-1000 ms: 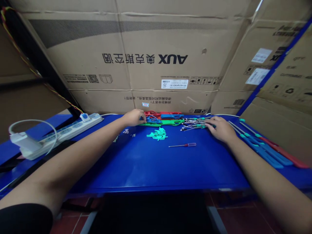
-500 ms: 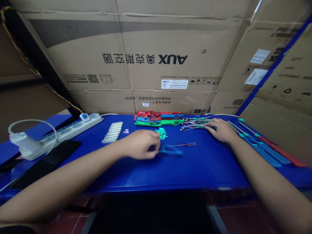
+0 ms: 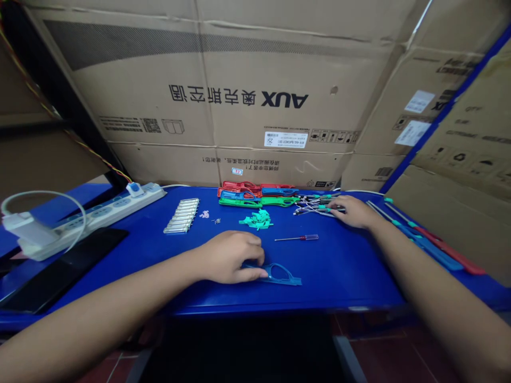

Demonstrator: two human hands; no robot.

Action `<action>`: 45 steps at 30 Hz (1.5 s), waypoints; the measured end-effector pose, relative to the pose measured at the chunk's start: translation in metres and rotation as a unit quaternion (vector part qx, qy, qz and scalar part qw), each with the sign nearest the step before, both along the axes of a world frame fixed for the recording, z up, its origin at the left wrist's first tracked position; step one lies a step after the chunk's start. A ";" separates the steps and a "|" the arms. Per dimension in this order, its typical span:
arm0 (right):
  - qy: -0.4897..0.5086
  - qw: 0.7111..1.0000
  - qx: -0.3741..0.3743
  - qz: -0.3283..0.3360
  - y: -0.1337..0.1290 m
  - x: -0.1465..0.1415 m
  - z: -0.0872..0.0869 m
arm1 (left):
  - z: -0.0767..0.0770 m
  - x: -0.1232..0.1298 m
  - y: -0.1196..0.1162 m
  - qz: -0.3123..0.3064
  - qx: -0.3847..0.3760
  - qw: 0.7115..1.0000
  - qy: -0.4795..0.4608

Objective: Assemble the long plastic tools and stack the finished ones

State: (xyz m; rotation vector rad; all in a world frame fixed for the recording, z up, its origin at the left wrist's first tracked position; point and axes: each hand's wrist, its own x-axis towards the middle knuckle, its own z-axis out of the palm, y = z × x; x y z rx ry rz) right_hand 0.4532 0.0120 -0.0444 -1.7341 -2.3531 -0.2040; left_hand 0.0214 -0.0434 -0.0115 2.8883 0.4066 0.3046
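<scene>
Blue shell: at the hub of the clock, near the front edge of the counter (image 3: 339, 282), its looped end towards 3 o'clock.
Left hand: the left hand (image 3: 229, 258) pinches the blue shell (image 3: 281, 281) between thumb and fingers at its 9 o'clock end.
Shell risk: a one-ended pinch could let the free end swing or drop, and the front edge is near enough for a slip to reach the floor.
Screwdriver: the screwdriver (image 3: 309, 238) lies loose at 1 o'clock; a nudge from the shell might roll it.
Clips: green clips (image 3: 257, 219) in a loose heap at 11 o'clock; a sweeping wrist could scatter them.
Small bits: pink bits (image 3: 204, 214) and metal bits (image 3: 216, 221) at 10 o'clock, easily lost if a forearm brushes them.
Tubes: a row of tubes (image 3: 182, 215) beyond those; they look like glass, so a knock could crack one.
Right hand: the right hand (image 3: 353, 211), at 2 o'clock, has its fingers at the wired rods (image 3: 319, 201); whether it grips one I cannot tell.
Wire risk: crossed white leads could snag and drag neighbours if one rod is pulled.
Shell stack: red, blue and green, at 12 o'clock, the shell stack (image 3: 279, 201) sits before the cardboard (image 3: 255, 58).
</scene>
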 end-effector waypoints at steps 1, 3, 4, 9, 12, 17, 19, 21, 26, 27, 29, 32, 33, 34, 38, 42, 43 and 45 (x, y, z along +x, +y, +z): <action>0.002 1.000 -0.007 0.005 0.002 0.000 0.002 | -0.001 -0.001 0.003 0.005 0.001 1.000 -0.010; 0.007 1.000 -0.014 0.010 0.005 0.001 0.005 | -0.003 -0.003 0.009 0.014 -0.004 0.999 -0.029; 0.010 1.000 -0.013 0.008 0.007 0.000 0.006 | -0.004 -0.003 0.012 0.018 -0.009 0.999 -0.038; 0.017 0.999 -0.038 0.015 0.010 -0.014 0.010 | -0.009 -0.005 0.021 0.028 -0.020 0.998 -0.056; 0.015 0.998 -0.062 0.025 0.009 -0.029 0.009 | -0.010 -0.004 0.020 0.023 -0.019 0.998 -0.053; 0.043 0.999 -0.033 -0.007 0.006 -0.042 0.014 | -0.009 -0.003 0.017 0.009 -0.018 0.999 -0.050; 0.068 0.997 -0.028 -0.028 0.006 -0.042 0.017 | -0.009 -0.003 0.017 0.008 -0.017 0.999 -0.048; 0.098 0.993 -0.035 -0.052 0.007 -0.042 0.018 | -0.009 -0.003 0.018 0.010 -0.014 0.999 -0.047; 0.172 0.979 -0.056 -0.091 0.019 -0.045 0.020 | -0.010 -0.003 0.019 0.008 -0.018 0.999 -0.043; 0.185 0.976 -0.057 -0.098 0.023 -0.046 0.021 | -0.010 -0.003 0.019 0.008 -0.019 0.999 -0.040; 0.206 0.970 -0.055 -0.113 0.030 -0.050 0.026 | -0.009 -0.003 0.018 0.010 -0.017 0.999 -0.033; 0.230 0.964 -0.046 -0.128 0.039 -0.057 0.036 | -0.009 -0.003 0.018 0.012 -0.014 0.999 -0.029; 0.237 0.962 -0.042 -0.132 0.041 -0.060 0.039 | -0.009 -0.003 0.018 0.011 -0.013 0.999 -0.029; 0.244 0.960 -0.038 -0.135 0.043 -0.062 0.044 | -0.009 -0.003 0.019 0.011 -0.013 0.999 -0.030; 0.265 0.953 -0.017 -0.149 0.043 -0.069 0.061 | -0.009 -0.004 0.019 0.018 -0.007 0.999 -0.027; 0.281 0.950 -0.003 -0.137 0.031 -0.077 0.076 | -0.006 -0.005 0.020 0.053 -0.005 0.998 -0.036; 0.283 0.951 -0.006 -0.126 0.025 -0.080 0.078 | -0.005 -0.006 0.020 0.065 -0.008 0.997 -0.042; 0.287 0.953 -0.021 -0.097 0.010 -0.090 0.078 | -0.004 -0.008 0.022 0.085 -0.021 0.995 -0.052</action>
